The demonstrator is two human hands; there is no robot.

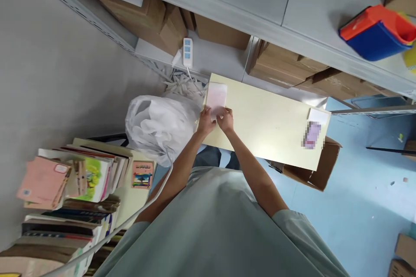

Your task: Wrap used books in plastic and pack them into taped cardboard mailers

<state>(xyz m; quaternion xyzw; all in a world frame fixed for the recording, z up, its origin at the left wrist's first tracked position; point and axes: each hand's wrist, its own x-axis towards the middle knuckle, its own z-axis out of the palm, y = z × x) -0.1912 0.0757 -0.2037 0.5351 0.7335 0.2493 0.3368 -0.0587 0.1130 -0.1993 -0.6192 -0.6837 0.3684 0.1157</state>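
A small rectangular pale pink paper (217,95), perhaps a booklet, lies at the left end of the cream tabletop (266,117). My left hand (206,122) is closed on its near left corner. At the near right corner my right hand (226,120) has its fingers bent inward, pinching the edge. Both hands are close together, thumbs toward each other. Whether the paper is one sheet or several is too fine to tell. Just left of my left hand bulges a white plastic bag (162,125).
Stacked books (94,173) stand at the left, beside a small pink-covered book (142,175). A power strip (187,52) and cardboard boxes (224,30) sit on the shelf behind. A blurred purple item (312,135) lies at the table's right end, above an open carton (328,162).
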